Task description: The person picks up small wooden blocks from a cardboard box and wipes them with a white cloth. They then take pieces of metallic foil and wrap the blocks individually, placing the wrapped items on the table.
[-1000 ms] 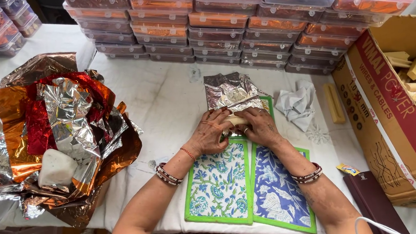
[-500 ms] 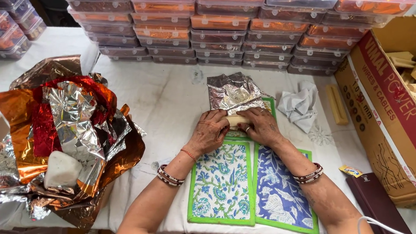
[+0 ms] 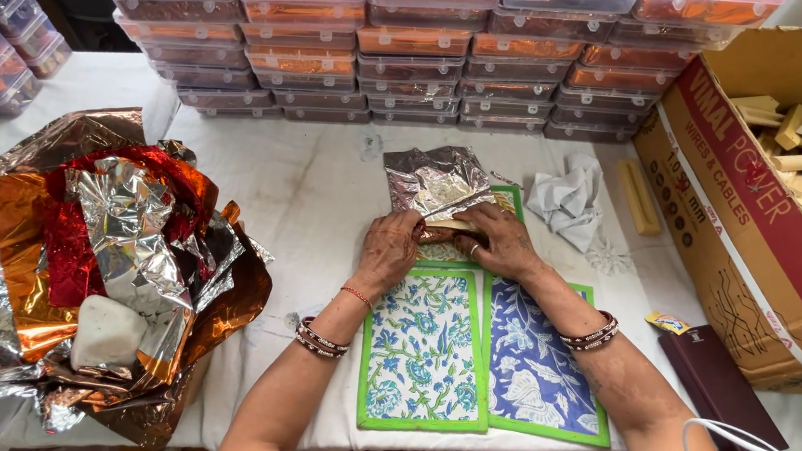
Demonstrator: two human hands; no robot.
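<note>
Where the forearms come in at the bottom edge, entries run near to far.

1. Two printed cloth mats, green-edged: blue/green floral mat (image 3: 420, 354) on left, blue leaf mat (image 3: 536, 368) on right, side by side, touching, on white table cover (image 3: 322, 203).
2. Left hand (image 3: 389, 251) and right hand (image 3: 504, 241), both at far end of mats, fingers curled narrow and pinching a pale bar (image 3: 451, 224) between them, pressing foil round it. Bangles on both wrists.
3. Silver foil sheet (image 3: 436, 179): lies just beyond the hands, near edge tucked under fingertips. Judged v. light, thin, crinkly, tears easily; best taken by edges/corners. Bar judged stiff, light; grip at ends.
4. Crumpled white tissue (image 3: 568, 199), right of foil; loose pale stick (image 3: 638, 197) beside it.
5. Foil heap (image 3: 105, 271), left: silver, red, copper sheets, white block resting in it.
6. Cardboard box (image 3: 761, 252), right, holding many pale sticks.
7. Far: stacked clear lidded tubs (image 3: 423, 30), orange contents, several rows.
</note>
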